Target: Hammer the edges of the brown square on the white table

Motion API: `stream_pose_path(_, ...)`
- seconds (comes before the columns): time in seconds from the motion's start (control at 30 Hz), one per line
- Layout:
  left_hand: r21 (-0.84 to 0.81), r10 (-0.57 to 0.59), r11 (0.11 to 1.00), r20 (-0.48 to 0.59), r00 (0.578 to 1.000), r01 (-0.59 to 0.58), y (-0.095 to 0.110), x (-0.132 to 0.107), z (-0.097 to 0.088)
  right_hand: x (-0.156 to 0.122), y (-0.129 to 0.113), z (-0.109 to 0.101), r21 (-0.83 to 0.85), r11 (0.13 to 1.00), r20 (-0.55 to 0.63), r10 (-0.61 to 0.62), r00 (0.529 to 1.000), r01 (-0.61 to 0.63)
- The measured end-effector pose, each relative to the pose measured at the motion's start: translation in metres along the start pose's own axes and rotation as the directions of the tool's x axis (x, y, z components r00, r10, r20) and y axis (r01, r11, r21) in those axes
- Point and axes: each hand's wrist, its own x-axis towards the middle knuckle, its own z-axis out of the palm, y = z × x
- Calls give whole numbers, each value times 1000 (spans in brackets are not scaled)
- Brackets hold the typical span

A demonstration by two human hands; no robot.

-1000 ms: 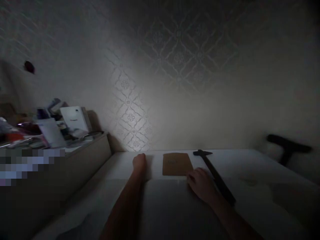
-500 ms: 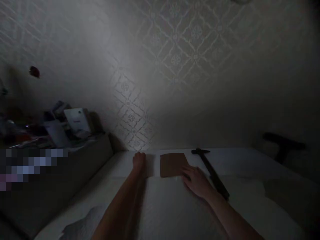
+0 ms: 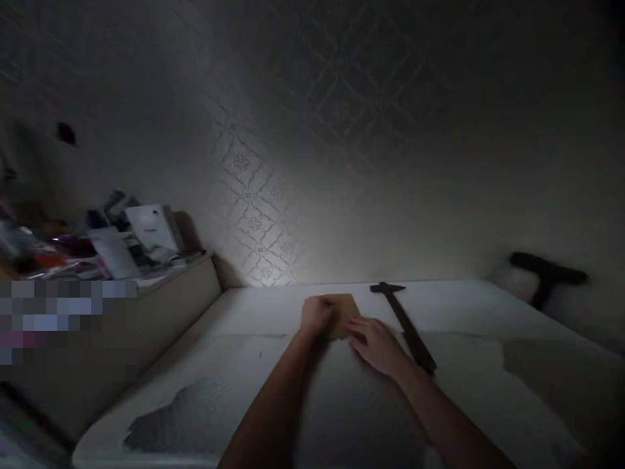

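Observation:
A thin brown square piece (image 3: 347,306), like cardboard or sandpaper, lies flat near the back of the white table. My left hand (image 3: 315,315) is closed over its left part; anything inside the fingers is hidden. Resting at the square's right edge, my right hand (image 3: 375,340) has its fingers stretched out and slightly apart. Just right of that hand lies a hammer (image 3: 406,329), head toward the wall and dark handle pointing back at me.
Behind the white table (image 3: 244,309) rises a patterned wall (image 3: 273,176). A cabinet (image 3: 180,299) at left carries a white box (image 3: 152,228) and clutter. A dark T-shaped object (image 3: 547,270) stands beyond the right edge. Worn grey patches mark the tabletop.
My left hand has moved right, from bare table onto the brown square's left part. My right hand stays at the square's right edge. The view has shifted slightly and the light on the wall has changed.

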Motion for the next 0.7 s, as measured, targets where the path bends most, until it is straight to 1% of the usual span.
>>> stream_pose_path(0.13, -114, 96, 989, 25, 995, -92, -15, 6, -2, 1, 1, 1, 12, 1000, -5, 5, 1000, -5)
stream_pose_path(0.23, -193, 112, 976, 40, 993, -102, -18, 9, -3, 0, 1, 1, 20, 1000, -17, 21, 1000, -21)
stream_pose_path(0.33, -250, 100, 965, 48, 994, -85, -17, 8, -1, -1, 2, 0, 17, 999, -20, 31, 999, -31)
stream_pose_path(0.57, -249, 73, 967, 42, 996, -60, -16, 5, 1, -1, 3, 0, 22, 999, -17, 37, 999, -37)
stream_pose_path(0.7, -251, 85, 965, 46, 995, -71, -15, 4, 2, -1, 5, 1, 20, 999, -16, 32, 999, -32)
